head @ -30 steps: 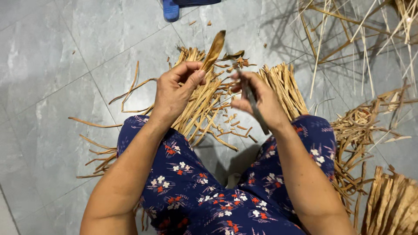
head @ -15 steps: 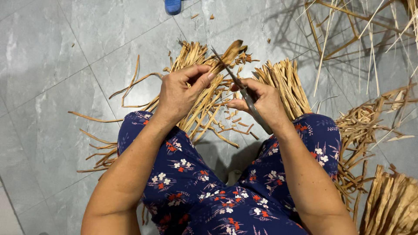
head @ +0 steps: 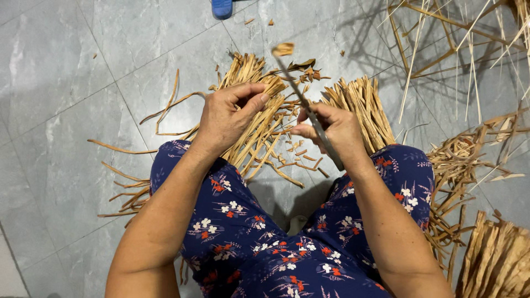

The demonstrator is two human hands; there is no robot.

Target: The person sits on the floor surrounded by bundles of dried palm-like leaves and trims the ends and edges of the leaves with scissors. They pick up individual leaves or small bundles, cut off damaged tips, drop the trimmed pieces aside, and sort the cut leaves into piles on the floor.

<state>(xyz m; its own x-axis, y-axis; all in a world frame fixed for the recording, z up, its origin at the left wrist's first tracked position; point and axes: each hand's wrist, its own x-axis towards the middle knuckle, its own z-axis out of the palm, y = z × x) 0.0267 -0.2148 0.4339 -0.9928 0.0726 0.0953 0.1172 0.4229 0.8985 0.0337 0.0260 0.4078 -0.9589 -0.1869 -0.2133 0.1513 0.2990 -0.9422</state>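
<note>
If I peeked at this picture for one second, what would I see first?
First you would see two bare hands in the middle: the right hand grips a long thin blade pointing up and away, and the left hand is curled beside it. Right under them, tan dried strips fan out in heaps on the grey tiled floor. Nearest the camera are knees in dark blue flowered cloth.

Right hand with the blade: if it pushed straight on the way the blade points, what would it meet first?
The right hand aims the blade up and away. First in that line looks to be the small cut piece at its tip, then bare floor tiles; depth is unclear.
</note>
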